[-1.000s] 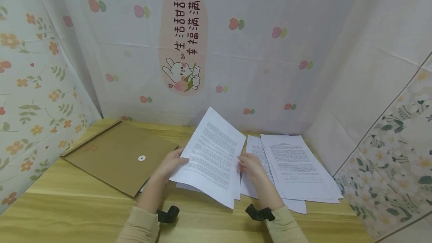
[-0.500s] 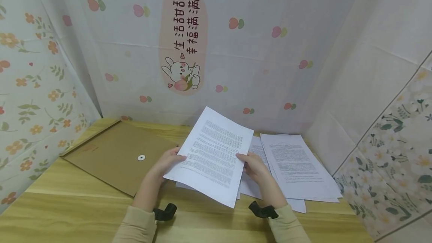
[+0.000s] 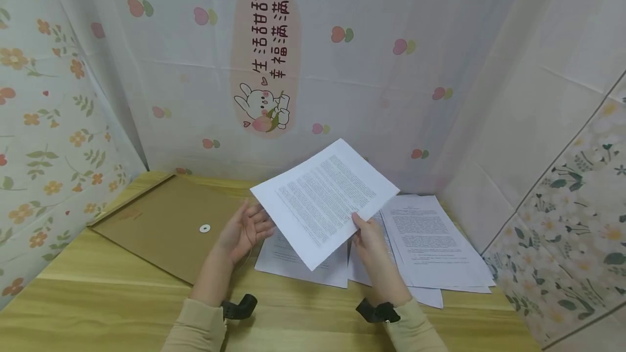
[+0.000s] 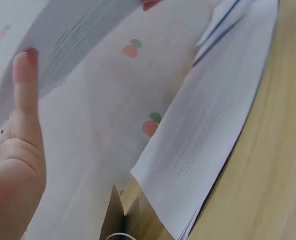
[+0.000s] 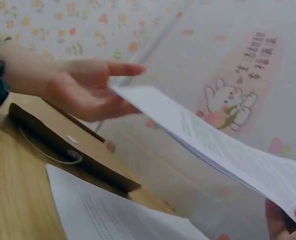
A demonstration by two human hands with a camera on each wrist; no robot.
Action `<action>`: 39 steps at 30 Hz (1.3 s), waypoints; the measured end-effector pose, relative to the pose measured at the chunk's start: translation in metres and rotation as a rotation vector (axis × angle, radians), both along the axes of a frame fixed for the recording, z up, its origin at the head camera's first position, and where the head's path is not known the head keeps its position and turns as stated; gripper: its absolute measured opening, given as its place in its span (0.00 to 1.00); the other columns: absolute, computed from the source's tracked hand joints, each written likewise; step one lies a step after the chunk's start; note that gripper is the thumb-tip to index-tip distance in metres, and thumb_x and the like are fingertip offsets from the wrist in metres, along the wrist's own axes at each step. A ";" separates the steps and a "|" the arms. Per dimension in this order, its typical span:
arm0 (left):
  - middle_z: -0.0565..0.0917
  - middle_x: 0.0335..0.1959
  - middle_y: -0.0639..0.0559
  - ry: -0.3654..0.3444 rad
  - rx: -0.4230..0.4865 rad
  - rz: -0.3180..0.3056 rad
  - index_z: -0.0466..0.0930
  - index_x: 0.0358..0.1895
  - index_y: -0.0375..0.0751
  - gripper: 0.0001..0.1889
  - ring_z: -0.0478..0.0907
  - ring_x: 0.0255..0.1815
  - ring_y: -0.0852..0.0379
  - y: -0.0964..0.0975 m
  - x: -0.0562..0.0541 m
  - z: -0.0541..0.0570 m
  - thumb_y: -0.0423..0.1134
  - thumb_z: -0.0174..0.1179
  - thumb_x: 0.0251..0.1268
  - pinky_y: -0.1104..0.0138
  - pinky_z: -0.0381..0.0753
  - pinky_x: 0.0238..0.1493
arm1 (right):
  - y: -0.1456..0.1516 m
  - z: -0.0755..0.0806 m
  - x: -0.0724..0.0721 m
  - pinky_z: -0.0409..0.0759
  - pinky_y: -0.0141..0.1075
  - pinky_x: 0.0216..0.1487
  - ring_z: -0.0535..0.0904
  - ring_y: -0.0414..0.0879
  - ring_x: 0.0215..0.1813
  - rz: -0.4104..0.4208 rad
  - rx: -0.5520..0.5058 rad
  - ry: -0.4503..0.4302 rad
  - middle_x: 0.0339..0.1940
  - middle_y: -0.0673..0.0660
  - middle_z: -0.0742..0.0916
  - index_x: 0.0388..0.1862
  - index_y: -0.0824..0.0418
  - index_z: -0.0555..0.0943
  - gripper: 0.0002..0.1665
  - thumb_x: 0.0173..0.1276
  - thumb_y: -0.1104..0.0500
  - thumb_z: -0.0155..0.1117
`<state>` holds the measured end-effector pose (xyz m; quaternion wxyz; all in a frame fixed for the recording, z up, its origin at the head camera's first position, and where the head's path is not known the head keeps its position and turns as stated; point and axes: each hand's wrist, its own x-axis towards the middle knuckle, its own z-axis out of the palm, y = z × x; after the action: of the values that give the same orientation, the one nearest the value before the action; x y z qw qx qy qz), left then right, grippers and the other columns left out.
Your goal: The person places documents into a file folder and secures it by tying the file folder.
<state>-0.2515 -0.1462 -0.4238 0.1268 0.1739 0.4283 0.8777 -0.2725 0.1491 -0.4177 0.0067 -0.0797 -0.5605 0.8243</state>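
Observation:
My right hand (image 3: 370,238) pinches the lower right edge of a printed sheet of paper (image 3: 323,200), thumb on top, and holds it turned and raised above the table. At the sheet's left corner, my left hand (image 3: 246,232) has its palm turned up and its fingers extended. In the right wrist view that left hand (image 5: 93,87) is close beside the raised sheet's near corner; I cannot tell if it touches. Below the raised sheet, more printed paper (image 3: 298,268) lies on the table, partly covered from the head view.
A brown paper file envelope (image 3: 171,227) with a white round button (image 3: 205,228) lies at the left. Overlapping printed sheets (image 3: 430,243) lie at the right of the wooden table (image 3: 293,319). A patterned cloth backdrop (image 3: 371,86) rises behind.
My left hand has let go of the sheet and turned palm up. Still in my right hand, the sheet has rotated clockwise and moved up and right, exposing more paper beneath.

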 end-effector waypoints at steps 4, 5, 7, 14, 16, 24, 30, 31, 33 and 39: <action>0.82 0.47 0.42 0.066 -0.291 0.046 0.54 0.68 0.22 0.25 0.83 0.44 0.48 0.012 0.001 0.001 0.38 0.42 0.78 0.59 0.82 0.43 | -0.012 0.002 0.008 0.72 0.34 0.59 0.73 0.50 0.62 -0.069 -0.047 0.013 0.62 0.60 0.74 0.66 0.68 0.64 0.24 0.75 0.60 0.50; 0.82 0.48 0.40 0.083 -0.360 0.055 0.57 0.67 0.23 0.24 0.83 0.43 0.48 0.016 0.002 0.001 0.36 0.45 0.76 0.58 0.83 0.43 | -0.015 0.003 0.009 0.73 0.34 0.58 0.74 0.50 0.61 -0.070 -0.054 0.023 0.62 0.60 0.74 0.66 0.68 0.64 0.24 0.75 0.60 0.49; 0.81 0.50 0.37 0.117 -0.448 0.078 0.58 0.67 0.27 0.23 0.83 0.44 0.45 0.021 0.004 0.001 0.33 0.46 0.74 0.55 0.82 0.42 | -0.020 0.003 0.012 0.75 0.33 0.56 0.76 0.49 0.59 -0.066 -0.082 0.034 0.61 0.60 0.75 0.65 0.68 0.65 0.22 0.75 0.60 0.48; 0.74 0.57 0.29 0.145 -0.468 0.128 0.57 0.68 0.26 0.24 0.81 0.48 0.40 0.018 0.006 0.003 0.26 0.43 0.71 0.52 0.82 0.43 | -0.025 0.005 0.016 0.78 0.37 0.53 0.81 0.50 0.52 -0.012 -0.134 0.088 0.58 0.63 0.78 0.64 0.70 0.64 0.22 0.75 0.62 0.49; 0.74 0.57 0.29 0.146 -0.480 0.135 0.57 0.68 0.24 0.24 0.81 0.48 0.42 0.011 0.006 0.004 0.26 0.44 0.70 0.55 0.82 0.43 | -0.022 0.005 0.015 0.78 0.38 0.52 0.82 0.49 0.51 0.009 -0.120 0.089 0.56 0.62 0.79 0.64 0.69 0.64 0.22 0.75 0.63 0.49; 0.83 0.47 0.45 0.096 -0.487 0.156 0.63 0.62 0.20 0.22 0.83 0.44 0.50 -0.035 0.013 0.012 0.24 0.49 0.64 0.61 0.82 0.43 | 0.017 0.007 0.001 0.78 0.38 0.52 0.82 0.48 0.49 0.092 0.014 0.076 0.54 0.61 0.80 0.65 0.71 0.64 0.25 0.72 0.62 0.53; 0.85 0.41 0.49 0.115 -0.522 0.061 0.75 0.51 0.29 0.14 0.84 0.41 0.51 -0.066 0.019 0.008 0.23 0.48 0.63 0.63 0.83 0.39 | 0.040 0.000 0.000 0.80 0.34 0.46 0.81 0.47 0.46 0.292 0.299 0.017 0.50 0.61 0.82 0.63 0.75 0.68 0.27 0.71 0.60 0.57; 0.85 0.41 0.48 0.122 -0.531 0.039 0.75 0.50 0.29 0.14 0.84 0.41 0.50 -0.069 0.020 0.008 0.23 0.48 0.63 0.63 0.83 0.39 | 0.042 -0.002 0.001 0.80 0.33 0.44 0.82 0.47 0.45 0.334 0.328 0.025 0.48 0.60 0.83 0.62 0.76 0.70 0.27 0.71 0.59 0.57; 0.85 0.41 0.47 0.118 -0.556 0.009 0.74 0.51 0.28 0.14 0.84 0.41 0.49 -0.075 0.022 0.007 0.24 0.48 0.63 0.62 0.83 0.40 | 0.045 -0.004 0.003 0.81 0.34 0.41 0.84 0.46 0.42 0.400 0.348 0.043 0.44 0.58 0.86 0.58 0.75 0.73 0.24 0.70 0.60 0.58; 0.84 0.41 0.45 0.118 -0.582 -0.078 0.73 0.50 0.26 0.14 0.84 0.40 0.49 -0.087 0.028 0.006 0.24 0.48 0.61 0.62 0.83 0.39 | 0.049 -0.004 0.008 0.83 0.37 0.39 0.86 0.47 0.37 0.567 0.337 0.104 0.36 0.58 0.88 0.48 0.71 0.80 0.15 0.70 0.61 0.58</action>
<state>-0.2238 -0.2336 -0.4175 0.1799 0.1973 0.6614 0.7009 -0.2644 0.1983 -0.4221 -0.1813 0.1239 -0.6879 0.6918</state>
